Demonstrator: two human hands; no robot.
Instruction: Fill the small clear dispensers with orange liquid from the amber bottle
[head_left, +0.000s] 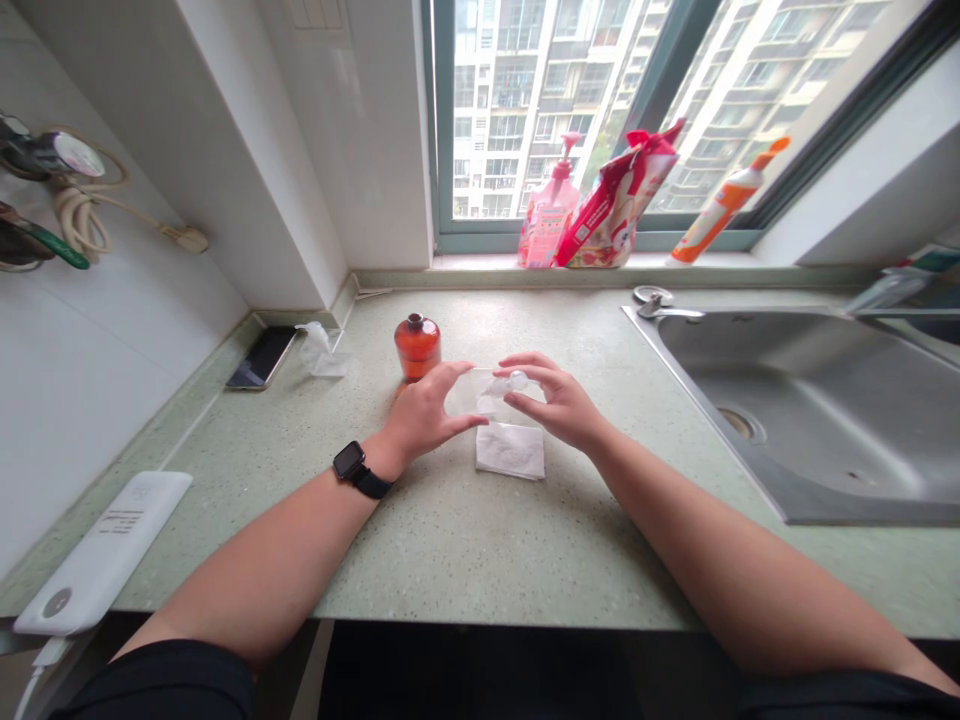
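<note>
Between my hands is a clear, see-through bottle (469,392), tilted on its side above the counter, its narrow end toward the right. My left hand (420,415), with a black watch on the wrist, curves its thumb and fingers around the bottle's wide body. At the narrow end, the thumb and fingers of my right hand (559,400) close around a small clear rounded piece (517,380); whether it is a cap or the neck I cannot tell. A folded white tissue (510,452) lies just below. Behind my left hand stands an amber bottle (418,345) with an uncovered mouth.
A phone (264,358) and a crumpled clear plastic piece (322,352) lie at the back left. A white power bank (105,550) rests at the left edge. On the right is a steel sink (825,420). A pink pump bottle (549,220) and a red bag (619,205) line the sill.
</note>
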